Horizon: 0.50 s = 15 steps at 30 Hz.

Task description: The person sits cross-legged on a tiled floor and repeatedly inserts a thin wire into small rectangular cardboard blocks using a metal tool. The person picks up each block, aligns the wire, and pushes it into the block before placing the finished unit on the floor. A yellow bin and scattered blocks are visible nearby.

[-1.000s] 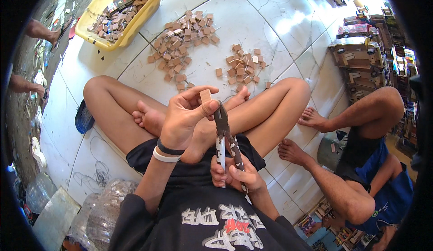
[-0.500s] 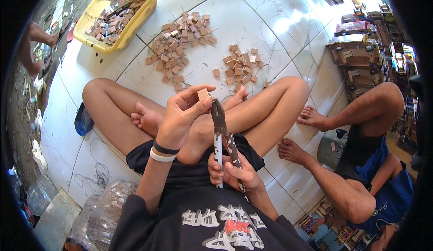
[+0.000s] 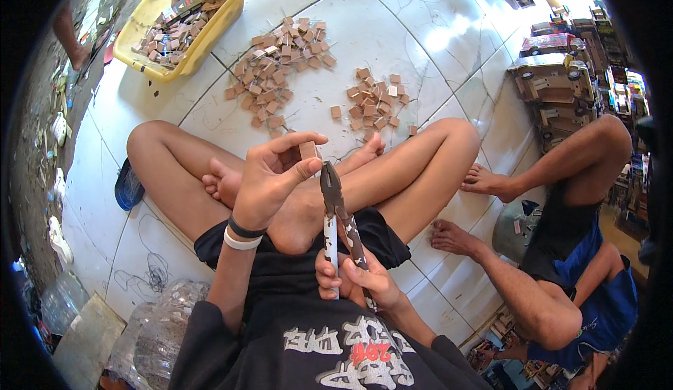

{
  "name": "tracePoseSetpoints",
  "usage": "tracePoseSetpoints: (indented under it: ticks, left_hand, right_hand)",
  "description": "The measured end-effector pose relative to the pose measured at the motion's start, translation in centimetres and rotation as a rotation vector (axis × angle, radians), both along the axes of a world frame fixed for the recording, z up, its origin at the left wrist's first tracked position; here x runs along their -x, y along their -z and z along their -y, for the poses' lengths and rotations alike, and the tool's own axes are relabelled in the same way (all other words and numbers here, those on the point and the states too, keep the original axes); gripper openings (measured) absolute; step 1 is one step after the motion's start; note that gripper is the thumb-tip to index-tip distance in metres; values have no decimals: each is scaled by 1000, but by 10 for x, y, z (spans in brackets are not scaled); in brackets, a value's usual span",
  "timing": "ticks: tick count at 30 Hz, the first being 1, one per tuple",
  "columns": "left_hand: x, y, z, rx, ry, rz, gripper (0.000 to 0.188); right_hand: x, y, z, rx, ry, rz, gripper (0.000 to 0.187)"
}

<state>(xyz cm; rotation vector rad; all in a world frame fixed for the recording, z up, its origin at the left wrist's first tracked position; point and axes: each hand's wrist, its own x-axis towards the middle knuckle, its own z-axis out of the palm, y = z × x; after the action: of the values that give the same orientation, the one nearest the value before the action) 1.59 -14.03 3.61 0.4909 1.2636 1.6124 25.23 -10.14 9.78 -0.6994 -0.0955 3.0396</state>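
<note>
A small brown wooden block (image 3: 308,151) is pinched between the thumb and fingers of my left hand (image 3: 270,176). Its wrist carries a black band and a white one. My right hand (image 3: 364,278) is wrapped round the handles of a pair of pliers (image 3: 332,197), whose coating is chipped white and brown. The dark jaws point up, close to the block's lower right side; whether they grip anything there is too small to tell. Beyond my crossed legs lie two heaps on the tiles: a larger heap of blocks with thin pins (image 3: 265,81) and a smaller block heap (image 3: 371,102).
A yellow tub (image 3: 231,18) of blocks and scraps stands at the far left. Stacked wooden toy trucks (image 3: 557,85) line the right side. Another person (image 3: 561,278) sits close on my right. Plastic-wrapped bundles (image 3: 165,334) and tangled wire (image 3: 151,272) lie at lower left.
Both my hands, with the block and the pliers, have shifted slightly left and down. At far left, another person's leg has moved up. The person on my right has shifted a knee and an arm.
</note>
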Motion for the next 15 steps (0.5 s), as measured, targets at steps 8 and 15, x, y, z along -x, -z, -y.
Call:
tracePoseSetpoints:
  ticks: [8,15]
  left_hand:
    - [9,-3,3,36,-29,196,38]
    - [12,6,3,-9,-137,67,31]
  right_hand:
    - [6,5,6,-21,51,-59,74]
    - [6,6,-9,-621,-198,220,70]
